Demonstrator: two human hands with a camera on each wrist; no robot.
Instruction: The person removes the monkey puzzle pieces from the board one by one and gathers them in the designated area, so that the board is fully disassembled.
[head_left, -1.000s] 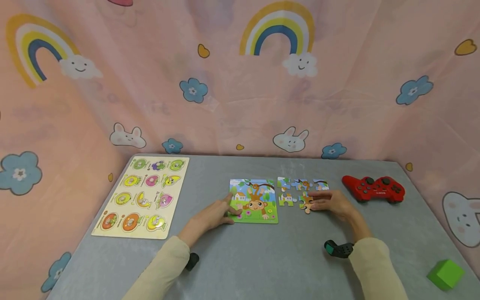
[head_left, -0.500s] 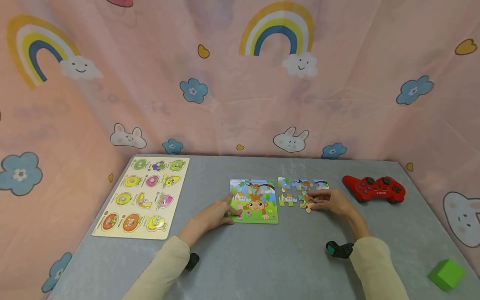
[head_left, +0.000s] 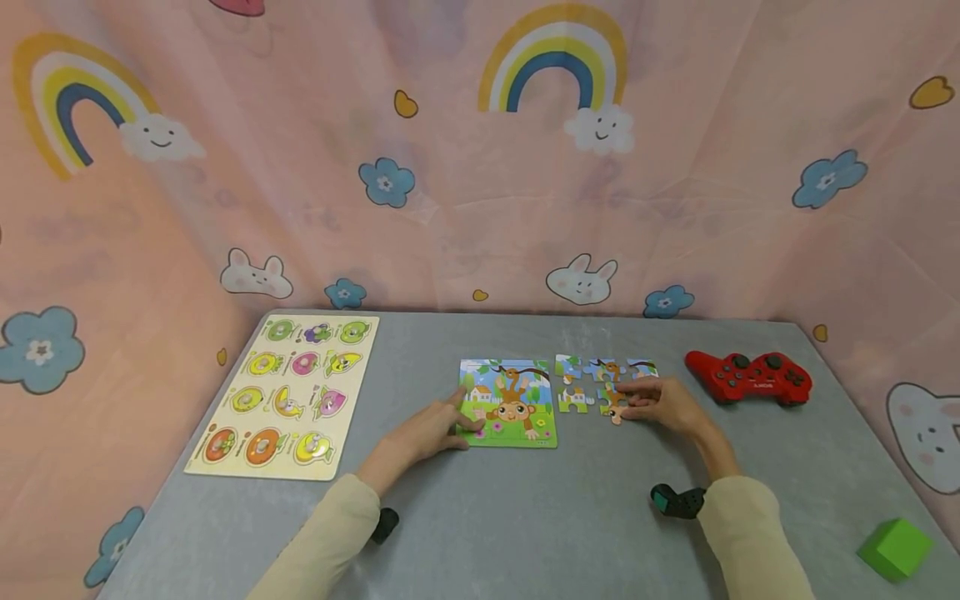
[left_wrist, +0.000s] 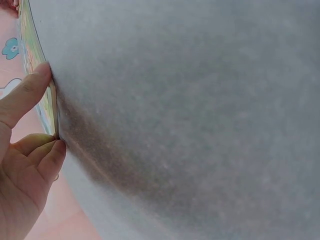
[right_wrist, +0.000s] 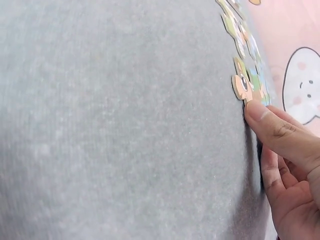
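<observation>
A square monkey jigsaw puzzle (head_left: pixel 517 392) lies flat at the middle of the table. My left hand (head_left: pixel 427 429) holds its left side; in the left wrist view, the thumb and bent fingers of the left hand (left_wrist: pixel 25 165) meet the puzzle's edge near a corner. Just right of it, several loose puzzle pieces (head_left: pixel 573 400) lie in two rows. My right hand (head_left: pixel 667 404) pinches a puzzle piece (head_left: pixel 613 410) with part of the monkey's face, in the nearer row. The right wrist view has the right thumb (right_wrist: pixel 265 115) at the edge of this piece; the fingertips are partly hidden.
A cream board of fruit pictures (head_left: pixel 281 396) lies on the left of the grey table (head_left: pixel 517 525). A red game controller (head_left: pixel 750 379) sits beyond the right hand, and a green block (head_left: pixel 895 548) is near the right front. A pink patterned cloth (head_left: pixel 480 217) hangs behind.
The piece under my right hand has shifted very slightly away from me, toward the back row. My left hand and the jigsaw puzzle stay in place.
</observation>
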